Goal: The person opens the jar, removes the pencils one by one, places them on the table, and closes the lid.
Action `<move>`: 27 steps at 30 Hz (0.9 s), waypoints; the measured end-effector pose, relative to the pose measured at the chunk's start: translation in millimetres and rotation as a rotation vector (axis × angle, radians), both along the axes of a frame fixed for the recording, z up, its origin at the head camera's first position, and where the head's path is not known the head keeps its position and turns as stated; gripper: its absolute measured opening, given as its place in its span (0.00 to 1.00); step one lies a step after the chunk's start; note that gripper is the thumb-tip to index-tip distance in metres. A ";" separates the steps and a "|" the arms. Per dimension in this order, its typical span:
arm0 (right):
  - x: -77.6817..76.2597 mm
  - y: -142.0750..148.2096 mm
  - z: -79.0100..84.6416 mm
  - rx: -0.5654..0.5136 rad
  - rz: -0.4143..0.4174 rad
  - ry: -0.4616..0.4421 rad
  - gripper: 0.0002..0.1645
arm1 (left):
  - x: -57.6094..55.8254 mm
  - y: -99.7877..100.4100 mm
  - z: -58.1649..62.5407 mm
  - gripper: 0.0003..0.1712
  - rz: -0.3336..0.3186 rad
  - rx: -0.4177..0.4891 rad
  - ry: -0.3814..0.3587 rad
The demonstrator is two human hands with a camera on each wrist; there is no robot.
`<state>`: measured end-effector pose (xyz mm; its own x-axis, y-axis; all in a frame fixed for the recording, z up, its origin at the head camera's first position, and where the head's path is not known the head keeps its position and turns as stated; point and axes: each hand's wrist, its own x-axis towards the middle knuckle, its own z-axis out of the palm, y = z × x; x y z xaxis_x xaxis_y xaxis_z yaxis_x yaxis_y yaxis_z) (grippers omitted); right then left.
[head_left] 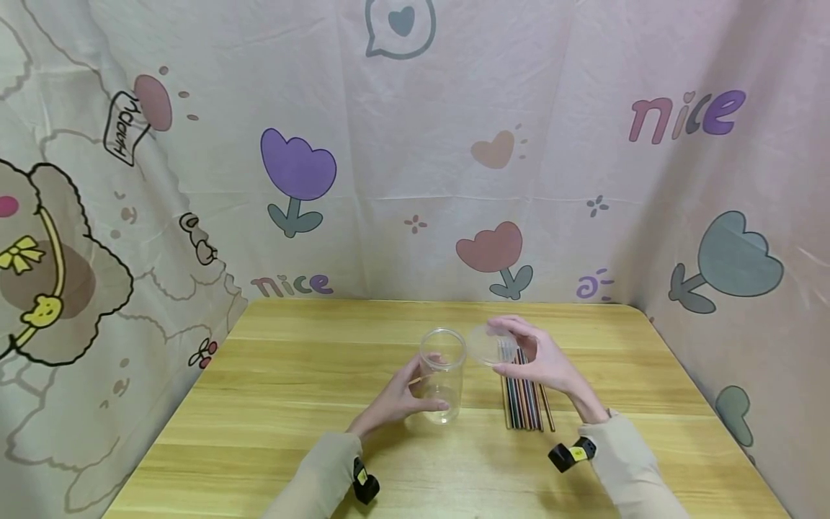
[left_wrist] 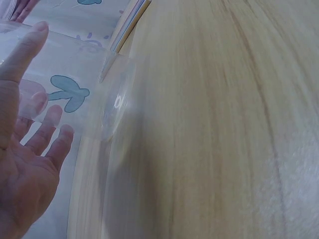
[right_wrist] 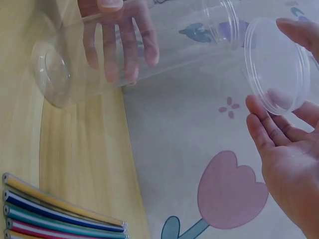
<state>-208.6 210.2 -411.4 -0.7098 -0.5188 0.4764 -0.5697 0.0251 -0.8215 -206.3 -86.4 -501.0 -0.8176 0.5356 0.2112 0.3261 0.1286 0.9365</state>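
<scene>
A clear plastic jar (head_left: 447,382) stands upright, its mouth uncovered, with my left hand (head_left: 405,395) curled round its side. In the left wrist view the thumb and fingers (left_wrist: 59,144) lie on either side of the jar's wall (left_wrist: 84,99). My right hand (head_left: 538,357) pinches a round, translucent lid (head_left: 486,346) by its edge, just right of the jar's rim. The right wrist view shows the lid (right_wrist: 276,67) apart from the jar mouth, held between thumb and fingertips. Below the right hand lies a row of colored pencils (head_left: 527,404).
The light wooden table (head_left: 311,360) reaches back to a patterned cloth (head_left: 402,166) with flowers and lettering. Cloth also hangs at the left and right sides. The pencils (right_wrist: 60,214) lie side by side, near the jar's right. Each wrist carries a small black camera (head_left: 366,486).
</scene>
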 end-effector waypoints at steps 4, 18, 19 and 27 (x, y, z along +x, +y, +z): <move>-0.3 -2.3 3.7 -0.032 -0.015 -0.006 0.39 | -0.1 0.3 -0.3 0.46 0.001 0.000 0.005; 0.5 -26.2 10.4 -0.072 0.021 -0.045 0.40 | 0.1 1.1 0.8 0.49 0.001 0.003 -0.021; 0.6 -28.6 10.4 -0.075 0.028 -0.047 0.39 | 0.1 1.0 0.8 0.50 0.001 0.003 -0.023; 2.7 -44.7 10.7 -0.074 0.042 -0.077 0.41 | 0.6 0.5 0.9 0.53 0.002 0.007 -0.038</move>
<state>-205.9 165.6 -400.7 -0.7241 -0.5145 0.4593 -0.5042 -0.0595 -0.8616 -205.7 -85.9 -500.1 -0.8263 0.5325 0.1837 0.2899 0.1224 0.9492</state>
